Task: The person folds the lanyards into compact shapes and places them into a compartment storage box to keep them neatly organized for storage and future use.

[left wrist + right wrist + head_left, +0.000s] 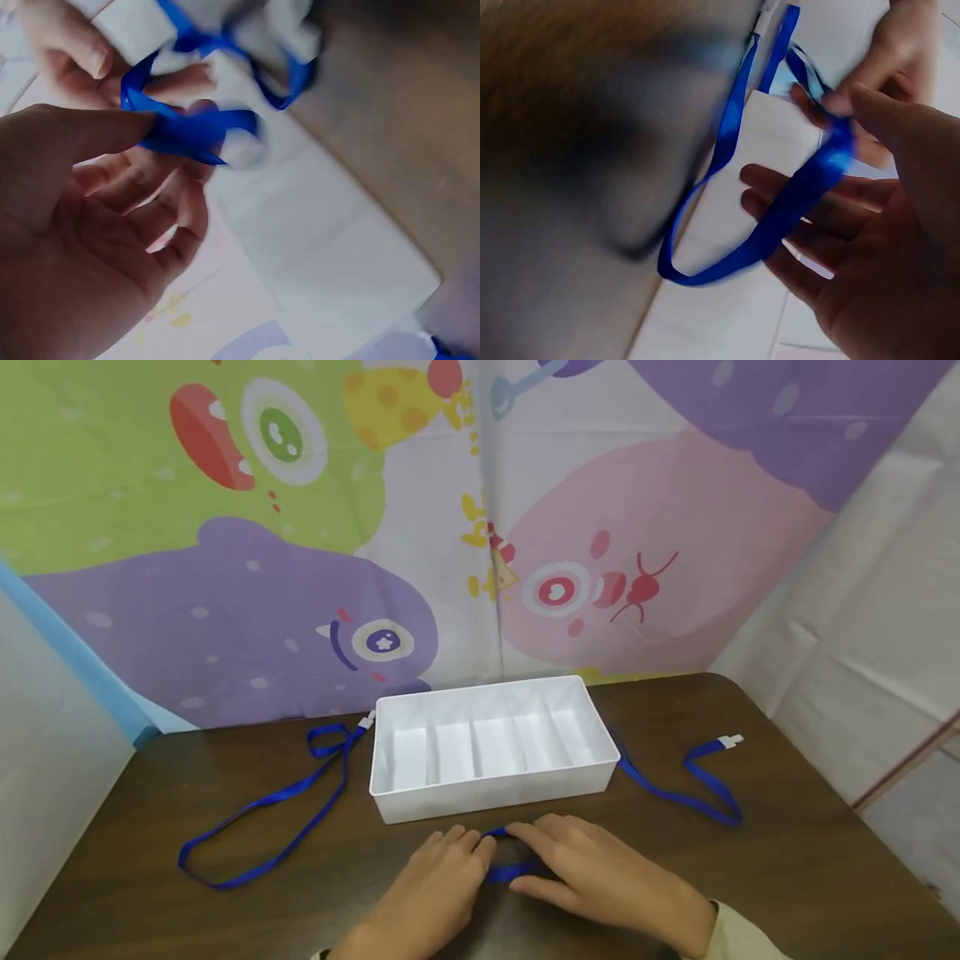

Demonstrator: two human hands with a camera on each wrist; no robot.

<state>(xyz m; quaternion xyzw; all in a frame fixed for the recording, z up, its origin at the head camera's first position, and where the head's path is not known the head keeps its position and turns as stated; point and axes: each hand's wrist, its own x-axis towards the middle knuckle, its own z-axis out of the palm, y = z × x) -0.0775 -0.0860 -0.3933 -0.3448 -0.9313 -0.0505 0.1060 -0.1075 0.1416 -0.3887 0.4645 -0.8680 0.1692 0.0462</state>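
A blue lanyard lies between the two hands, just in front of a white tray, near the front of the tabletop. Its visible stretch runs sideways in the head view, two strands bridging the gap between the hands, roughly in line with the tray's long side. Which way its clip end points I cannot tell, as the white pieces in the wrist views are blurred or cut off. The left hand pinches the ribbon between thumb and fingers; the right hand pinches it too, the band crossing its fingers and bending into a loose loop. The hands are close together.

The lanyard is flat woven-looking ribbon with a slight sheen, twisted in places. The tray is smooth, plastic-looking, a long rectangle with rounded corners, thin dividers making five compartments. Its long axis runs left to right, the right end set slightly farther back.

A left lanyard forms a long slanting loop, its white clip pointing away beside the tray. A right lanyard curves out from the tray's side, its white end fitting pointing right. The tabletop is dark brown with wood grain.
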